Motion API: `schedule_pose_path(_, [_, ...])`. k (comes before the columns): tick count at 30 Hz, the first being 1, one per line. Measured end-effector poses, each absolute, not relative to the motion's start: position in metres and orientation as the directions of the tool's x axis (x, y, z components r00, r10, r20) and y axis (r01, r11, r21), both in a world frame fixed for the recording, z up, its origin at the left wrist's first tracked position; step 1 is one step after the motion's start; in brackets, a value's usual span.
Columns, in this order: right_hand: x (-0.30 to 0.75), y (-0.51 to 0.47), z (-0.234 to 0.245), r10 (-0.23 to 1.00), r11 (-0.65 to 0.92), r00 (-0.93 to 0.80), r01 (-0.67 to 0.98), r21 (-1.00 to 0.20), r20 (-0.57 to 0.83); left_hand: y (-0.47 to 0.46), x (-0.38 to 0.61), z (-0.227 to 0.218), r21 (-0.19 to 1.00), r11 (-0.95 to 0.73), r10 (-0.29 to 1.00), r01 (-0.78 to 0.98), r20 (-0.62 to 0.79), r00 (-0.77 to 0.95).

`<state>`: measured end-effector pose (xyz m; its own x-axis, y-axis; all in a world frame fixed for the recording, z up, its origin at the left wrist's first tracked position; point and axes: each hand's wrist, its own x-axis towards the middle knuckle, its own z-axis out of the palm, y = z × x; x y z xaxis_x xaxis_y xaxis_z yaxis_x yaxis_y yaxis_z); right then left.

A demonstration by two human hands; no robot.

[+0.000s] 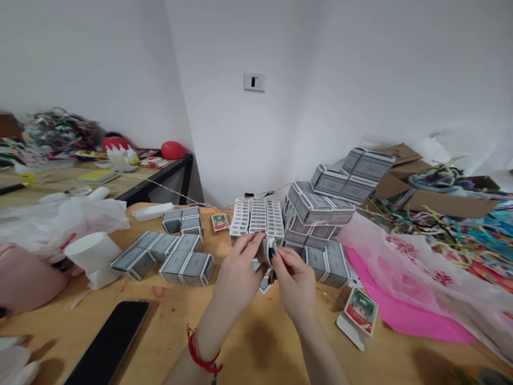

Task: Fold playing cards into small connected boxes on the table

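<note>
Both my hands meet over the middle of the wooden table [256, 347]. My left hand [236, 278], with a red string on its wrist, and my right hand [294, 280] pinch a small patterned card box [267, 250] between their fingertips. Just behind it stands a row of small grey-and-white boxes [257, 216]. A tall heap of the same boxes [320, 208] rises to the right of it. Several more boxes [170, 256] lie flat to the left of my hands.
A black phone [110, 342] lies near the front left. A white paper cup [94, 254] and crumpled plastic sit at the left. A pink plastic bag [404, 272], a red-green card box [360, 310] and cardboard boxes with coloured strips fill the right side. Another cluttered table stands behind at left.
</note>
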<state>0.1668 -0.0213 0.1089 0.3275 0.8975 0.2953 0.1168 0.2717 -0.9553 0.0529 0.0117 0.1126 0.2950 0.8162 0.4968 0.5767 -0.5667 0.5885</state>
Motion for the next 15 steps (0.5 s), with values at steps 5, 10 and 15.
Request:
schedule_pose_path(5, [0.167, -0.021, 0.105, 0.837, 0.275, 0.416, 0.239, -0.931, 0.354, 0.011, 0.055, 0.111, 0.548, -0.576, 0.806, 0.607, 0.505, 0.309])
schedule_pose_path(10, [0.169, -0.023, 0.105, 0.799, 0.256, 0.387, 0.473, -0.843, 0.46, 0.013, 0.055, 0.11, 0.478, -0.616, 0.773, 0.626, 0.518, 0.366])
schedule_pose_path(15, [0.178, -0.021, 0.102, 0.796, 0.268, 0.279, 0.635, -0.725, 0.538, 0.016, 0.053, 0.111, 0.466, -0.672, 0.735, 0.575, 0.515, 0.441])
